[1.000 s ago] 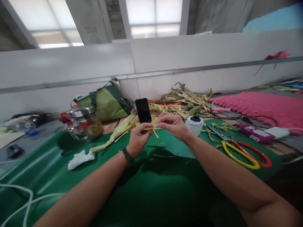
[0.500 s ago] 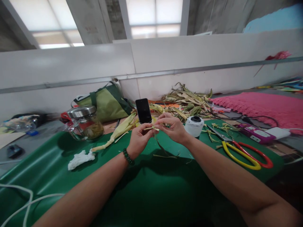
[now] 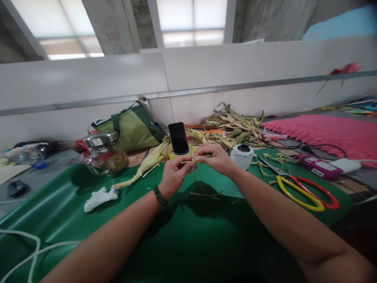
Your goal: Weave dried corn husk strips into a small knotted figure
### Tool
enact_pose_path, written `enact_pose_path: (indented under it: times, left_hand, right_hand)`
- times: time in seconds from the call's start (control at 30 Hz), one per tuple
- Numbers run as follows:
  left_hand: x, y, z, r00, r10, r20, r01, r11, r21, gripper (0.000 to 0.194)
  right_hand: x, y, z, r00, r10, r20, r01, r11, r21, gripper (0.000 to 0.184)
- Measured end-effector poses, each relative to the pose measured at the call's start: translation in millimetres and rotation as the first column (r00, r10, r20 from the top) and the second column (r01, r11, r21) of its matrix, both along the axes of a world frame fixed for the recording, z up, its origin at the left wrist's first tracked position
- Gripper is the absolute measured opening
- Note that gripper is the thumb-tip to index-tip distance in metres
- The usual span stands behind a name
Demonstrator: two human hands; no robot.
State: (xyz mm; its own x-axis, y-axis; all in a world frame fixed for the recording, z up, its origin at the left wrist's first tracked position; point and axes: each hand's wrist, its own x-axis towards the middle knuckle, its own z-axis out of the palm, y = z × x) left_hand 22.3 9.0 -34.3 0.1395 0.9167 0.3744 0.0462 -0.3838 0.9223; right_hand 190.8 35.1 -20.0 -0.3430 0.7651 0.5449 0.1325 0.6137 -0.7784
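My left hand (image 3: 174, 174), a green bead bracelet at its wrist, pinches a thin pale strip of corn husk (image 3: 193, 160). Close against it, my right hand (image 3: 215, 158) has thumb and forefinger closed on the same strip. Loose ends of husk dangle under the fingers, above the green mat (image 3: 188, 236). Fine detail between the fingertips is too small to make out. A thin husk scrap (image 3: 206, 194) lies on the mat below. Behind the hands a black phone (image 3: 178, 138) stands upright, and a white thread spool (image 3: 242, 156) is beside my right wrist.
Scissors (image 3: 300, 192) with red and yellow handles lie at right by knotted husk pieces (image 3: 277, 159). A husk bundle (image 3: 147, 163), a crumpled tissue (image 3: 101, 199) and a glass jar (image 3: 106, 153) are at left. A husk pile (image 3: 232, 122) lies at the back; a white cable (image 3: 37, 251) crosses the left front.
My right fingers have drawn in and closed nearer the left fingertips. The husk strip's pale end sticks out less, and its hanging ends have shifted slightly.
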Motion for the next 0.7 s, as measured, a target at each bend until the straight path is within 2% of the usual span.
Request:
enact_pose_path:
  times: [0.1,0.2,0.3,0.4,0.53,0.63,0.7]
  left_hand:
    - [0,1,-2.9,0.999,0.002,-0.050,0.000,1.000,0.031,0.025]
    - [0,2,-5.4,0.995,0.015,-0.099,-0.009,0.998,0.060,0.021]
    - [0,2,-5.1,0.995,0.017,-0.098,-0.013,0.999,0.044,0.021]
    - [-1,1,-1.0,0.999,-0.015,-0.047,0.012,0.997,-0.075,0.025]
    - [-4,3,5.7,0.994,-0.092,0.065,0.106,0.955,-0.276,0.031]
    - [-5,4,8.5,0.984,-0.111,0.139,0.153,0.925,-0.348,0.032]
    - [-5,4,9.2,0.984,-0.117,0.136,0.160,0.914,-0.374,0.029]
  right_hand:
    - [1,4,-0.7,0.991,0.110,-0.081,-0.130,0.945,-0.299,0.020]
    - [1,6,-0.9,0.995,0.071,-0.072,-0.096,0.889,-0.447,0.021]
    - [0,5,-0.2,0.999,-0.001,-0.040,-0.018,0.874,-0.485,0.022]
    - [-2,3,-0.2,0.997,-0.013,-0.076,-0.026,0.871,-0.491,0.024]
    - [-3,0,1.2,0.989,0.070,-0.129,-0.124,0.866,-0.484,0.018]
    - [-1,-2,5.5,0.981,0.145,-0.131,-0.190,0.861,-0.471,0.017]
    - [0,-3,7.9,0.984,0.162,-0.075,-0.179,0.892,-0.416,0.018]
